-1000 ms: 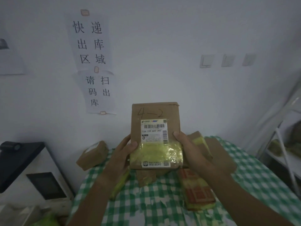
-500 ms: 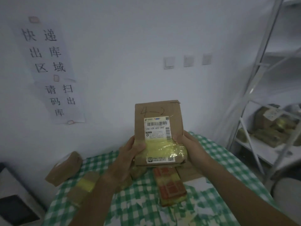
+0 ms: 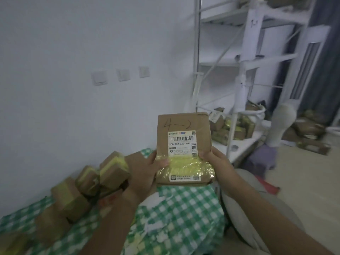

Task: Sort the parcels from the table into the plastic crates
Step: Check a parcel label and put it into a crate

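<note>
I hold a flat brown parcel [image 3: 184, 144] upright in front of me, above the table's right edge. It has "4-2" handwritten at the top, a white barcode label and yellow tape across its lower half. My left hand [image 3: 145, 173] grips its lower left edge and my right hand [image 3: 217, 161] its lower right edge. Several more brown parcels with yellow tape [image 3: 88, 183] lie in a row on the table [image 3: 176, 214], which has a green checked cloth. No plastic crate is in view.
A white metal shelf rack [image 3: 244, 74] stands to the right, with several parcels [image 3: 231, 127] on its low shelf. More parcels [image 3: 311, 133] lie on the floor at far right. A white fan [image 3: 279, 124] stands beside the rack. Three wall switches [image 3: 121, 75] are behind.
My view has swung to the right: the wall notices have left the frame and the shelf rack has come in. The parcel stays in both hands, at the same height.
</note>
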